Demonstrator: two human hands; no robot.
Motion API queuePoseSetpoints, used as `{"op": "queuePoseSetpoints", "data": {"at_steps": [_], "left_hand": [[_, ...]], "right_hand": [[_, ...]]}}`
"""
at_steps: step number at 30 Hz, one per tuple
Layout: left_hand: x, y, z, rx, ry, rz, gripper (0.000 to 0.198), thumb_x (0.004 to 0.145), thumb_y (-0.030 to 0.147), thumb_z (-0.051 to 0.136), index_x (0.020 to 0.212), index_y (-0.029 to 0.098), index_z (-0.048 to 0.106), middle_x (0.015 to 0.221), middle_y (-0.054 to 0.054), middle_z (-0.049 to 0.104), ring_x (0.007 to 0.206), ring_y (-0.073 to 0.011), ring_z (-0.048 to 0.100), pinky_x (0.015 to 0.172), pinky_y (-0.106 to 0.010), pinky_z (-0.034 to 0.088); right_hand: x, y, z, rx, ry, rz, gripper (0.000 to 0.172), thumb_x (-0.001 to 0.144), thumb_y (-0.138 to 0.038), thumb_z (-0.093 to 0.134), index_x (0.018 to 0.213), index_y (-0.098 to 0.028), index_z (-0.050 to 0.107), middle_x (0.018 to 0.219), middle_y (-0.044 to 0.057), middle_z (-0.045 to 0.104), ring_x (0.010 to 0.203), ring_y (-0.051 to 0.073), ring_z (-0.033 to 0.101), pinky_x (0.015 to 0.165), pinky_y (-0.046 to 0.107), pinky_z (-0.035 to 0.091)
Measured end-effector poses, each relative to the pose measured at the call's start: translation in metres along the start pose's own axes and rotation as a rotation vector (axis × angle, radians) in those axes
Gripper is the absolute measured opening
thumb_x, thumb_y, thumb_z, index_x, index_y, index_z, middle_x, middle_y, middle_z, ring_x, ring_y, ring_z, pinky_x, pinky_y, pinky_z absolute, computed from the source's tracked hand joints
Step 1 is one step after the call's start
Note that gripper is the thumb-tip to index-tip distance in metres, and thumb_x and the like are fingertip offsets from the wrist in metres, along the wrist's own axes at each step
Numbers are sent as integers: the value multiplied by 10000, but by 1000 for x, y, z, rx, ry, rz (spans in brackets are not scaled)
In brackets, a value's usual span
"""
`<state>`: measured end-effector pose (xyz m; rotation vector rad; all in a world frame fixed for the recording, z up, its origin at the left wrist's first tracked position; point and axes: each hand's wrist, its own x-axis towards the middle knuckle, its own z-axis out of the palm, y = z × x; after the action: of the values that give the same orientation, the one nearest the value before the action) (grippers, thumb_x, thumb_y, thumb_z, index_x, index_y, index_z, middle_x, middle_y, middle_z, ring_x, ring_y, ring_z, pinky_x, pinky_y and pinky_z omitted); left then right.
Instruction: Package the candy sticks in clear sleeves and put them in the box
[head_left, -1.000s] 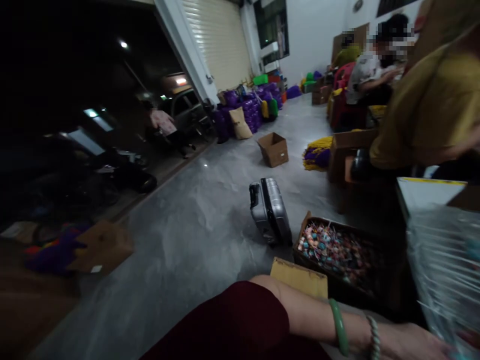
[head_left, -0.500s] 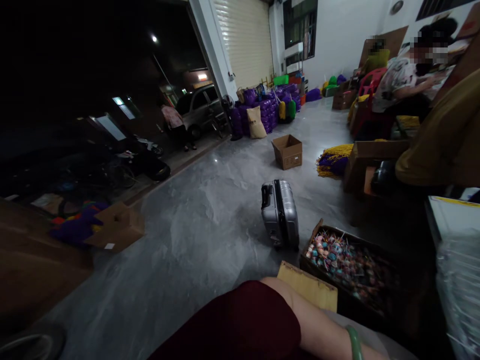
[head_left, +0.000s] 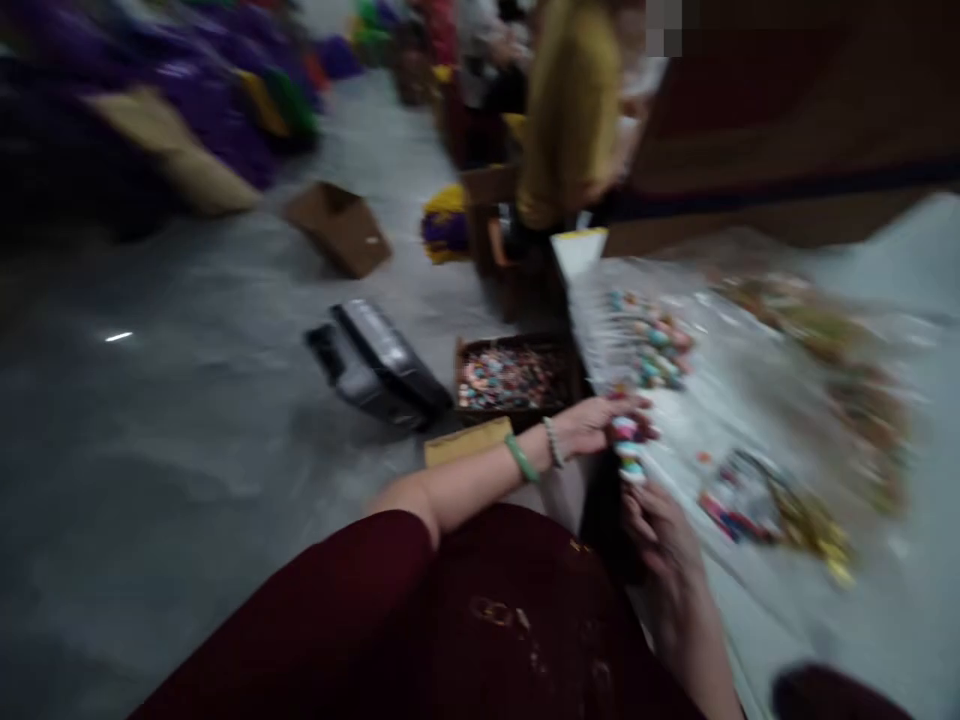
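Multicoloured round lollipops [head_left: 627,450] are held in the curled fingers [head_left: 600,415] of the left hand [head_left: 589,425], a green jade bangle [head_left: 521,458] at its wrist. The right hand [head_left: 664,550] lies just below, fingers part-spread; contact with the lollipops cannot be told through blur. More lollipops [head_left: 649,345] lie in rows on a clear plastic sheet [head_left: 787,400]. A dark brown box of lollipops [head_left: 517,338] stands beside a silver hard-shell suitcase [head_left: 371,365].

Head-worn view, facing forward and down, tilted sideways
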<state>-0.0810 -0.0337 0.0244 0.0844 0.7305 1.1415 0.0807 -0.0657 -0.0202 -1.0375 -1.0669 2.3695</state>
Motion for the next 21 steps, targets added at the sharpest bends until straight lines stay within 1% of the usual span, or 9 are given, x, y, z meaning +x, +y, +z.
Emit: {"op": "queuePoseSetpoints", "data": {"at_steps": [2, 3, 6, 8, 11, 14, 16, 18, 21], "left_hand": [[20, -13, -4, -9, 3, -8, 175, 806, 262, 713, 860, 113, 638, 655, -18, 623, 573, -136, 639, 583, -253, 518], [24, -20, -2, -24, -3, 12, 179, 822, 280, 699, 860, 116, 637, 656, -12, 616, 561, -134, 634, 570, -252, 509], [22, -32, 8, -26, -27, 27, 213, 877, 320, 634, 837, 111, 634, 633, -4, 588, 539, -123, 615, 629, -281, 530], [18, -36, 14, 8, -35, -10, 241, 900, 335, 598, 834, 107, 635, 637, -15, 595, 554, -131, 622, 661, -301, 541], [19, -38, 16, 69, -23, -78, 198, 906, 297, 584, 866, 110, 635, 723, -54, 652, 655, -171, 677, 685, -314, 547], [25, -41, 10, 122, 54, -99, 138, 903, 217, 571, 852, 102, 626, 769, -76, 674, 707, -186, 699, 714, -316, 550], [28, -42, 6, 155, 128, -96, 124, 896, 181, 568, 815, 99, 615, 748, -75, 669, 685, -188, 699, 697, -317, 549], [30, -43, 3, 167, 180, -80, 98, 881, 152, 582, 799, 103, 607, 743, -68, 667, 667, -190, 699, 676, -316, 545], [32, -45, -2, 162, 175, -47, 72, 861, 153, 618, 809, 103, 615, 753, -62, 672, 680, -193, 703, 690, -318, 546]], "right_hand": [[-12, 5, -19, 157, 148, -43, 198, 776, -308, 735, 823, -170, 600, 507, -88, 455, 326, 12, 218, 294, 142, 229], [-16, 5, -24, 241, 149, -27, 193, 755, -272, 738, 823, -162, 596, 520, -88, 469, 324, -2, 178, 292, 134, 200], [-23, 0, -31, 447, 37, 35, 164, 760, -238, 704, 797, -159, 566, 515, -113, 427, 324, -16, 87, 283, 115, 129], [-28, 0, -33, 504, -20, 46, 155, 775, -246, 682, 775, -164, 551, 510, -125, 393, 333, -16, 48, 284, 110, 99], [-35, 5, -33, 413, 58, 19, 166, 758, -276, 692, 789, -165, 573, 516, -110, 426, 334, -15, 95, 300, 120, 105], [-38, 11, -30, 157, 303, -88, 202, 733, -331, 704, 795, -165, 605, 527, -65, 506, 349, 8, 249, 332, 143, 152], [-38, 14, -28, -12, 421, -136, 215, 721, -362, 701, 776, -174, 612, 537, -48, 536, 379, 32, 328, 358, 160, 190], [-37, 16, -28, -123, 470, -144, 218, 724, -390, 681, 765, -186, 615, 532, -50, 534, 390, 51, 348, 377, 182, 213], [-35, 19, -31, -258, 540, -186, 223, 766, -422, 619, 754, -199, 628, 504, -55, 511, 389, 73, 340, 400, 217, 235]]}}
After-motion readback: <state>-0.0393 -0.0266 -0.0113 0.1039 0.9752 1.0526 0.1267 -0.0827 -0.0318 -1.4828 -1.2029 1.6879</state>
